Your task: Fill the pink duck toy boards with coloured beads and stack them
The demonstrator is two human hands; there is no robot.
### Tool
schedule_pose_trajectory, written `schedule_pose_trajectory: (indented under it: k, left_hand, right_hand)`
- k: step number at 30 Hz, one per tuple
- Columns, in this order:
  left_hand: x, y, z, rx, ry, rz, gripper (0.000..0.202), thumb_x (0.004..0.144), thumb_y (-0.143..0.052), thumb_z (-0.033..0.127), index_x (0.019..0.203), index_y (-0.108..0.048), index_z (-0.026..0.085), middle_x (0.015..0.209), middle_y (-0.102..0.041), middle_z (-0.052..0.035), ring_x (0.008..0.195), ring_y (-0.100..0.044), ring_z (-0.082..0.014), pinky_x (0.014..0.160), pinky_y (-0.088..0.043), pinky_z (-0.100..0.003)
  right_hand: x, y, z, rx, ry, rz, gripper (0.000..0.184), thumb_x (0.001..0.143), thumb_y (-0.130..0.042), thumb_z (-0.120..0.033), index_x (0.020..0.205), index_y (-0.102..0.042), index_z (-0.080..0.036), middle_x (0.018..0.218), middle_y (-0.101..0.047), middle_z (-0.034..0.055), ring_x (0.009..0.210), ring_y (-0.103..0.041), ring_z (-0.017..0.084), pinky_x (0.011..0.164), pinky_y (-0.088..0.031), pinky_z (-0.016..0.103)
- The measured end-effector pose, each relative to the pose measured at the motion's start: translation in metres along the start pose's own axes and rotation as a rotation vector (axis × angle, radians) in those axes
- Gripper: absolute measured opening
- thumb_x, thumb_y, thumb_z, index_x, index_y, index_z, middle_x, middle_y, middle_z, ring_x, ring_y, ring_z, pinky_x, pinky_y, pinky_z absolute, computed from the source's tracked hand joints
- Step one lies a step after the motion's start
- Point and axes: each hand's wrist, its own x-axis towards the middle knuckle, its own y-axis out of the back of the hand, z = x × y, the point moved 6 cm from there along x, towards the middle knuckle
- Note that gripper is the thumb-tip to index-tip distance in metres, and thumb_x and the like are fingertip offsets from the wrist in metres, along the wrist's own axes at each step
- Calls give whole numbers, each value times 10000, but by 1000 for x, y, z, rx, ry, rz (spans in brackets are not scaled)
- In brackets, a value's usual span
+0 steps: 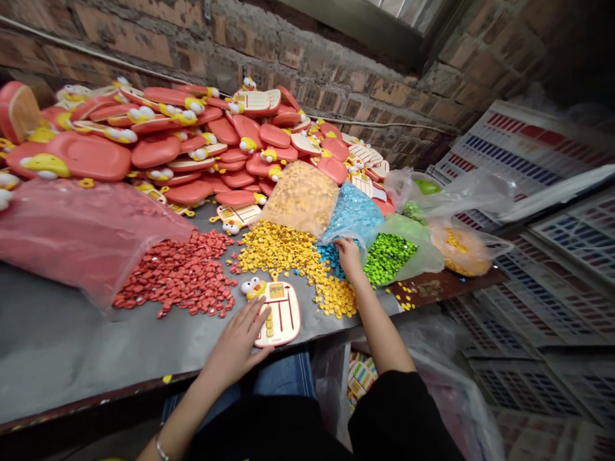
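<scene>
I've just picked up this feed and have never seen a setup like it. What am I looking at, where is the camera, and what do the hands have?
There is no machine here: these are a person's two bare hands, seen from one camera worn on the head, looking forward and down. The left hand lies flat on a cream plastic board with a yellow duck head, which has small yellow pieces set in it. The right hand reaches down among loose blue pieces; I cannot tell whether it grips any. On the grey-covered table lie loose yellow pieces and red pieces, with green pieces in a bag. Behind them is a heap of red-orange plastic shells against a brick wall.
</scene>
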Motion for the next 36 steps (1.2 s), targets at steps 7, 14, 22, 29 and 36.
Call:
schedule_pose_trajectory:
  k: [7,14,22,29,36]
  left_hand:
    - [0,1,1,-16,2,5,678,854,-606,333,1459,-343,179,1539,-318,-144,1403,-318,-325,1086,-377,-490]
    - [0,2,2,-27,22,2,702,845,-631,369,1459,-345,185,1538,-320,-145,1403,-318,-318,1095,-366,-483]
    - [2,4,3,-37,21,-23,706,833,-658,354,1443,-360,164,1546,-300,-146,1422,-272,-316,1111,-342,-483]
    - [3,6,5,-45,14,-15,687,834,-655,332,1434,-364,164,1548,-290,-158,1421,-272,-319,1105,-345,-496]
    - [2,5,4,-41,23,-19,684,846,-642,351,1439,-362,160,1553,-281,-149,1422,-270,-314,1109,-343,-480]
  right_hand:
    - [-24,6,-10,93,-51,-10,360,866,-467,-192,1187,-618,-126,1016,-713,135,942,-639,282,861,-474,407]
    - [-46,13,-36,438,-80,113,163,837,-567,-316,869,-667,-191,926,-699,80,880,-633,243,804,-507,382]
    - [-93,-23,-130,642,83,-295,124,849,-617,-284,915,-698,-216,873,-696,44,815,-649,199,754,-513,331]
    - [-98,-38,-136,736,37,-327,155,890,-550,-266,919,-693,-216,926,-704,46,864,-648,193,798,-513,333]
    - [-97,-37,-129,797,37,-283,128,837,-650,-323,889,-693,-214,954,-657,54,930,-617,194,808,-495,317]
